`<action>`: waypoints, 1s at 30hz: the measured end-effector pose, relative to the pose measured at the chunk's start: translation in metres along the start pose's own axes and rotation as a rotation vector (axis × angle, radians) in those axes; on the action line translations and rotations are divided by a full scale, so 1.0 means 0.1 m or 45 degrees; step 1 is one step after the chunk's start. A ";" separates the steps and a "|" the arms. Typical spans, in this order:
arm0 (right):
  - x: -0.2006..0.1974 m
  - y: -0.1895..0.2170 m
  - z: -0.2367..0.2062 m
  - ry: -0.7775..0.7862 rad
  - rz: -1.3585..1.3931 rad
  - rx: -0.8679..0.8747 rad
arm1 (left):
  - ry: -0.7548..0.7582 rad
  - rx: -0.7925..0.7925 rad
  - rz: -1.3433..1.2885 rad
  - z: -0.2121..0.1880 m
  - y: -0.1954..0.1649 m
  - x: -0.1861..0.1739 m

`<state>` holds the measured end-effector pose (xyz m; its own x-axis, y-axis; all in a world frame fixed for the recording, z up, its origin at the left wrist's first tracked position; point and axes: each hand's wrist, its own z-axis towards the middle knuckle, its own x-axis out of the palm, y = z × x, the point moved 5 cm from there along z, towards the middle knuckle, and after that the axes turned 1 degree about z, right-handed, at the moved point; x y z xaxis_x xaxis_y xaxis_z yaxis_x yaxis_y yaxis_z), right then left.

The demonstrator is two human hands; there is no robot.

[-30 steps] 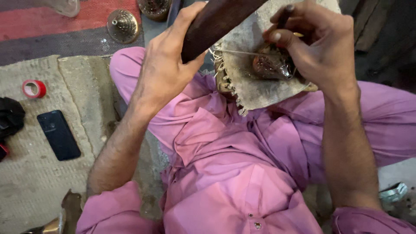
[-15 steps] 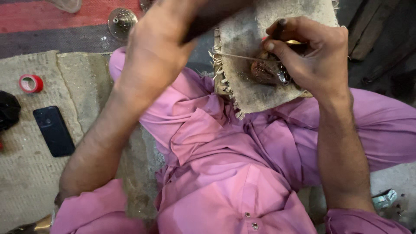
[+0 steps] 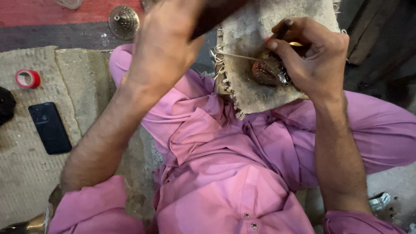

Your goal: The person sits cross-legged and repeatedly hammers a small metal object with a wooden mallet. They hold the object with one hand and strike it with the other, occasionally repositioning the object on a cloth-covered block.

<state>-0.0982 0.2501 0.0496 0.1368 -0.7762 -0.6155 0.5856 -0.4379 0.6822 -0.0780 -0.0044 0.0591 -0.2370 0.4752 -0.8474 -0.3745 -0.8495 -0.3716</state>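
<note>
We are gripping a dark wooden block (image 3: 216, 15) in our left hand (image 3: 167, 47), fingers wrapped around it, its long axis slanting up to the right. Our right hand (image 3: 314, 58) is pinching a thin tool (image 3: 284, 30) against a small metal piece (image 3: 268, 71) lying on the burlap pad (image 3: 247, 47). Since a second ago, the left hand is rising nearer the camera.

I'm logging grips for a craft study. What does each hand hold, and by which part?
Left hand: dark wooden tool, gripped at its lower end. Right hand: thin rod, pinched at its right end, over a small metal piece.
</note>
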 end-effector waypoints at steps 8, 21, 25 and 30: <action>0.02 0.03 0.01 0.018 0.059 0.029 | -0.152 0.211 0.112 -0.02 -0.10 0.01; 0.03 0.00 0.06 0.052 0.167 0.051 | -0.125 0.161 -0.096 0.01 -0.05 0.03; 0.03 -0.03 0.04 0.047 0.200 0.147 | -0.158 0.151 0.129 -0.01 -0.10 0.00; 0.01 -0.06 0.04 0.068 0.240 0.200 | -0.060 0.155 0.047 0.09 -0.10 0.02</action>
<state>-0.1048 0.2495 0.0468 0.2762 -0.8276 -0.4886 0.4150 -0.3559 0.8374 -0.0824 0.0071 0.0645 -0.2936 0.4571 -0.8395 -0.4700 -0.8338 -0.2896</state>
